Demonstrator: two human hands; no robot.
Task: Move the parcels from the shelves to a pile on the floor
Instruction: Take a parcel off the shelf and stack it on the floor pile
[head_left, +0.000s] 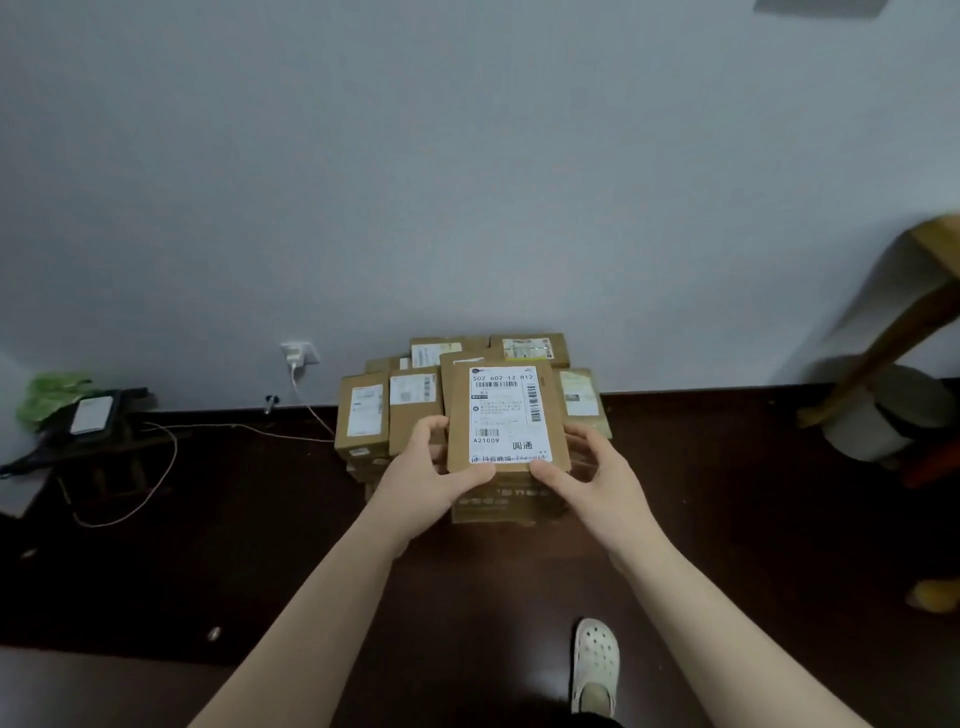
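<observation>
Our left grip (421, 470) and right grip (597, 480) both clasp the parcel (506, 415) over the pile (363, 418) at the wall edge of the floor (260, 571). Its long axis points away from us, and its label (509, 405) reads "A21009" and "圆通".

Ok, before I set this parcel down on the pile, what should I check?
1. Two-sided grip: left hand and right hand hold the parcel at its near corners: ok.
2. Label faces up and is readable: ok.
3. Pile sits against the wall and its boxes look squarely stacked: ok.
4. Parcel already resting on the box below: cannot tell.
5. Charger cable lies left of the pile, away from the shoe: ok.
</observation>
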